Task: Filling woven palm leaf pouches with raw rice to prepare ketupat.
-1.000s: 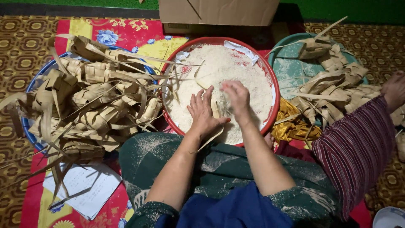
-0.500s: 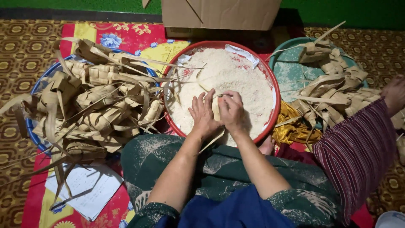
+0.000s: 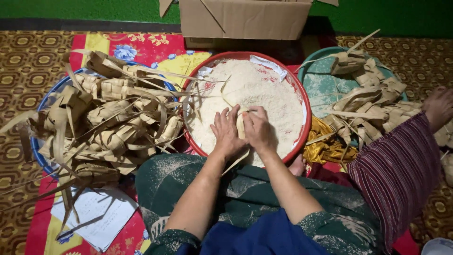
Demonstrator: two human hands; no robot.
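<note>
A red basin (image 3: pixel 304 101) full of white rice (image 3: pixel 264 92) sits in front of me. Over its near side my left hand (image 3: pixel 226 132) and my right hand (image 3: pixel 258 128) close together around a small woven palm-leaf pouch (image 3: pixel 241 123), which shows only as a pale strip between them. A loose leaf end hangs from the pouch toward my lap. Both forearms reach out over my green, rice-dusted skirt.
A blue basin (image 3: pixel 40 158) at the left holds a heap of woven leaf pouches (image 3: pixel 108 123). A green basin (image 3: pixel 321 85) at the right holds more pouches. Another person's striped sleeve (image 3: pixel 396 170) and hand (image 3: pixel 439 106) are at the right. A cardboard box (image 3: pixel 245 19) stands behind, paper sheets (image 3: pixel 99 215) lie at my left.
My hands have drawn closer together around the leaf pouch over the rice. The view has shifted slightly.
</note>
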